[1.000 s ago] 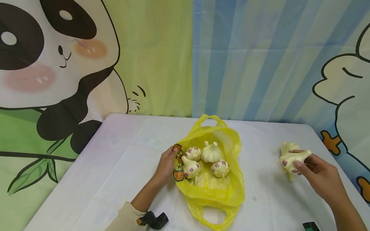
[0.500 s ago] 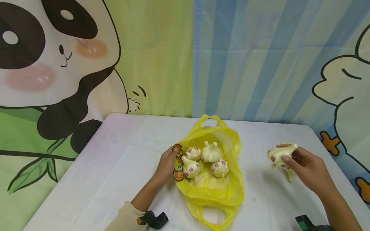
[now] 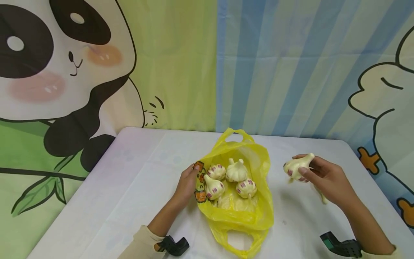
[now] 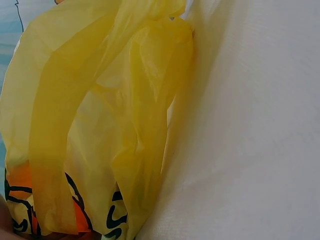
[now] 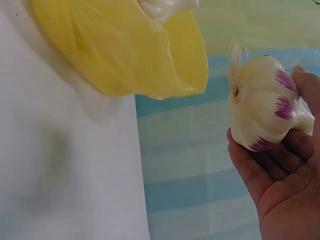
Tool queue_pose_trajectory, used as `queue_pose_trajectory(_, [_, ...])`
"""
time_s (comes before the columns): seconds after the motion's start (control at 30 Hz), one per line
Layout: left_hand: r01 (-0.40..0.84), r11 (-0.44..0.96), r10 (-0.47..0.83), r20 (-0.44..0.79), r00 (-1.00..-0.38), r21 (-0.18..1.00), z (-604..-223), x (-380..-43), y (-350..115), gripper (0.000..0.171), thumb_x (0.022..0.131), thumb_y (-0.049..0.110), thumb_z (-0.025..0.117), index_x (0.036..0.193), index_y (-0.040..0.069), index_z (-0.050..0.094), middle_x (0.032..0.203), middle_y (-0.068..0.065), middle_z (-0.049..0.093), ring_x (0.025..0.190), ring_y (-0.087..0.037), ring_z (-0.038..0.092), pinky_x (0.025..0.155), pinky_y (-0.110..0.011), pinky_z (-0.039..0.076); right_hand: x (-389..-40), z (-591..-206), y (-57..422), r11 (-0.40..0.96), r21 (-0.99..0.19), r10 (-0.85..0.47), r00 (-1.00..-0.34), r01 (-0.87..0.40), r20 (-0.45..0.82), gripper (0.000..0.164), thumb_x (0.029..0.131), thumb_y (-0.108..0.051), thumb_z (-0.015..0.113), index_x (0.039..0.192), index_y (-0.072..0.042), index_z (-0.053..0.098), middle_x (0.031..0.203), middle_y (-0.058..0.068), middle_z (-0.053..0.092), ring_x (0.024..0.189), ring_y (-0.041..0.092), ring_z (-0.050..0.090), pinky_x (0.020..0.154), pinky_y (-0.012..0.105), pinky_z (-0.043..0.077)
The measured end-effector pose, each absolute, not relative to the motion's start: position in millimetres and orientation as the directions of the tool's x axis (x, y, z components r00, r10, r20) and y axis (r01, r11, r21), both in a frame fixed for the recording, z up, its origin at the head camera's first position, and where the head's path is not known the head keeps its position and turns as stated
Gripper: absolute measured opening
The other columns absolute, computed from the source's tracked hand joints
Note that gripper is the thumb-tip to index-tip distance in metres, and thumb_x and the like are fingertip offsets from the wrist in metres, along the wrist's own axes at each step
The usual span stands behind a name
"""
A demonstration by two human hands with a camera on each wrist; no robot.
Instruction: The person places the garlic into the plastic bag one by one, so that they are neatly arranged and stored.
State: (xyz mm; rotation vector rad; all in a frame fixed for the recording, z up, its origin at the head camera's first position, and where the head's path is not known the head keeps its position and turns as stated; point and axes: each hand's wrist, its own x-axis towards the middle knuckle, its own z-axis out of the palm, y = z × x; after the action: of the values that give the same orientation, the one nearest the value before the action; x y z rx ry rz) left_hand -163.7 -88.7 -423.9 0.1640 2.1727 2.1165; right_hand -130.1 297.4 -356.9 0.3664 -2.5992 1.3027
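My left hand point(image 3: 185, 185) grips the printed left rim of a yellow plastic bag point(image 3: 239, 217), pinching it between thumb and fingers. The bag lies with its mouth spread, and several garlic bulbs point(image 3: 236, 172) sit inside, most with purple streaks. Right of the bag, above the table, my right hand point(image 3: 333, 180) holds a garlic bulb point(image 3: 295, 168) between thumb and fingers. In the right wrist view, that bulb shows its purple streaks and stringy root tuft, apart from the bag point(image 5: 125, 50). Bag folds point(image 4: 100, 125) fill the left wrist view's left half.
Another garlic bulb lies on the white table point(image 3: 155, 162) behind my right hand, mostly hidden, with its stem point(image 3: 322, 197) showing. A printed panda curtain point(image 3: 174, 64) hangs behind the table's far edge. Each wrist carries a black camera mount point(image 3: 176, 246).
My right hand has carried its garlic bulb leftward, toward the bag and away from the bulb lying on the table. The left hand and the bag stay put.
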Motion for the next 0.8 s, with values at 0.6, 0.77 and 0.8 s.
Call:
queue_pose_trajectory(0.6, [0.016,0.055,0.143,0.008,-0.99,0.998,-426.0,-165.8,-87.4,0.043,0.107,0.026,0.033,0.132,-0.004,0.052,0.111,-0.018,0.062,0.1,-0.028,0.06,0.086,-0.035,0.048,-157.3,-342.9,255.2,0.421,-0.807,-0.326,-0.899,-0.414,0.292,0.034,0.096,-0.009,0.062,0.13,-0.004,0.058,0.118,0.011,0.062,0.09,0.017,0.067,0.068,0.032,0.057])
queue_pose_trajectory(0.77, [0.023,0.048,0.144,0.016,-0.989,0.999,-427.6,-165.2,-88.1,0.043,0.107,0.026,0.033,0.133,-0.003,0.052,0.116,-0.017,0.062,0.105,-0.027,0.059,0.09,-0.035,0.047,-165.8,-343.0,246.6,0.385,-0.808,-0.34,-0.882,-0.446,0.325,0.034,0.096,-0.006,0.062,0.129,-0.002,0.058,0.118,0.014,0.061,0.087,0.017,0.067,0.067,0.031,0.056])
queue_pose_trajectory(0.8, [0.022,0.05,0.142,0.014,-0.99,0.999,-428.2,-165.5,-88.1,0.043,0.107,0.026,0.033,0.133,-0.002,0.053,0.116,-0.017,0.062,0.105,-0.026,0.059,0.09,-0.035,0.047,-167.4,-343.3,244.7,0.377,-0.813,-0.342,-0.883,-0.443,0.322,0.033,0.096,-0.006,0.062,0.129,-0.001,0.058,0.118,0.014,0.061,0.087,0.017,0.067,0.067,0.031,0.056])
